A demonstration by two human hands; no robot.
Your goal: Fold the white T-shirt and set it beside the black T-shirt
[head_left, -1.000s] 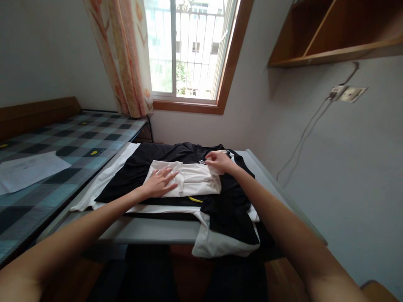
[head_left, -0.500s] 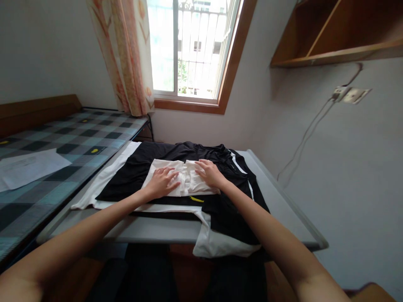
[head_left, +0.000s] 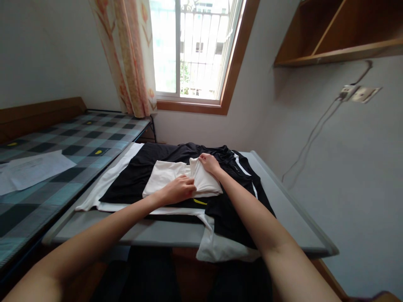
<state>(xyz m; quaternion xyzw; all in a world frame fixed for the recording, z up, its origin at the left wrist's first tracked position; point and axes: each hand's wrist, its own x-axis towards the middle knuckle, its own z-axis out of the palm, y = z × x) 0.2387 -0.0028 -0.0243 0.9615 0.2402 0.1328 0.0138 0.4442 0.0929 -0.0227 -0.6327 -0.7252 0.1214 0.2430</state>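
Observation:
A folded white garment (head_left: 164, 175) lies on top of a spread black shirt (head_left: 126, 178), its two halves meeting near the middle. My left hand (head_left: 180, 188) is closed on the near edge of its right half, fingers pinched together. At the far edge of that same half, my right hand (head_left: 209, 162) grips the cloth, which rises a little between the two hands. Under the black shirt, a white shirt (head_left: 209, 247) shows along the left and near sides, its sleeve hanging over the table's front edge. A small yellow strip (head_left: 200, 201) shows beside my left hand.
The clothes lie on a grey table (head_left: 283, 209). To the left is a bed with a checked cover (head_left: 122, 134) and paper sheets (head_left: 37, 170). A curtain (head_left: 135, 63) hangs by the window; a wooden shelf (head_left: 340, 52) and a socket with a cable (head_left: 349, 92) are on the right wall.
Both hands went from lying flat on the white garment to gripping its right half. My left hand moved right and nearer; the right half's inner edge is now lifted.

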